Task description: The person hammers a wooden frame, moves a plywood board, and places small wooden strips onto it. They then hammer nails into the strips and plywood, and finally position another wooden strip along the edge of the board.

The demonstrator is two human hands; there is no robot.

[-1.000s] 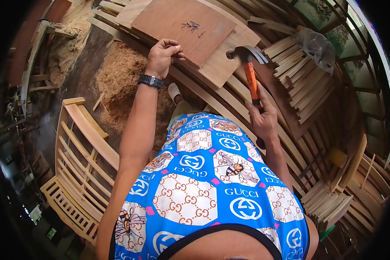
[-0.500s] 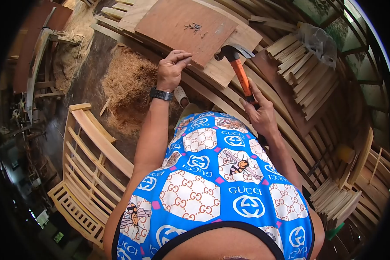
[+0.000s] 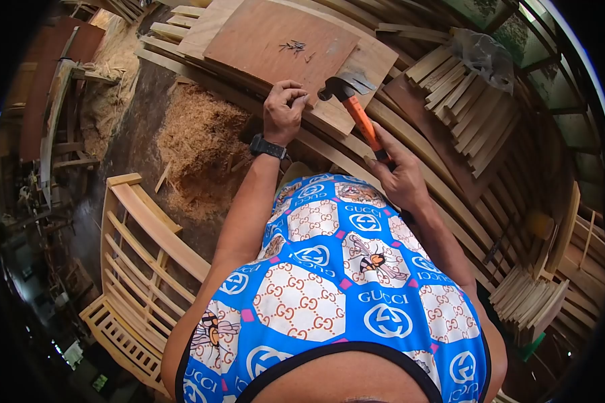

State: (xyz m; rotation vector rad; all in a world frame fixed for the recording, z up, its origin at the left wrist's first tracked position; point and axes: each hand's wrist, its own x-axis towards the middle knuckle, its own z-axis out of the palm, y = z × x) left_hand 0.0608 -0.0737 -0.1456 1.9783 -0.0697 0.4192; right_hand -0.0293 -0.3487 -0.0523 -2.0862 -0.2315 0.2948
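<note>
My left hand (image 3: 284,113) is at the near edge of a reddish-brown board (image 3: 255,37), fingers pinched together; whatever is between them is too small to make out. A small pile of dark nails (image 3: 293,47) lies on that board. My right hand (image 3: 398,169) is wrapped round the lower handle of a claw hammer (image 3: 363,121) with an orange and black grip. The hammer's head is over the board's right corner, just right of my left hand. Beneath the board is a lighter plywood sheet (image 3: 380,57).
Wood shavings (image 3: 198,144) are heaped left of the board. A slatted wooden chair or bench (image 3: 151,248) stands at lower left. Stacked wood strips (image 3: 477,124) with a clear plastic bag (image 3: 484,60) lie at right. Another bundle of strips (image 3: 528,299) is at lower right.
My left hand has moved right, closer to the hammer head. The hammer has shifted slightly left and down with my right hand still round it. The whole view has tilted a little.
</note>
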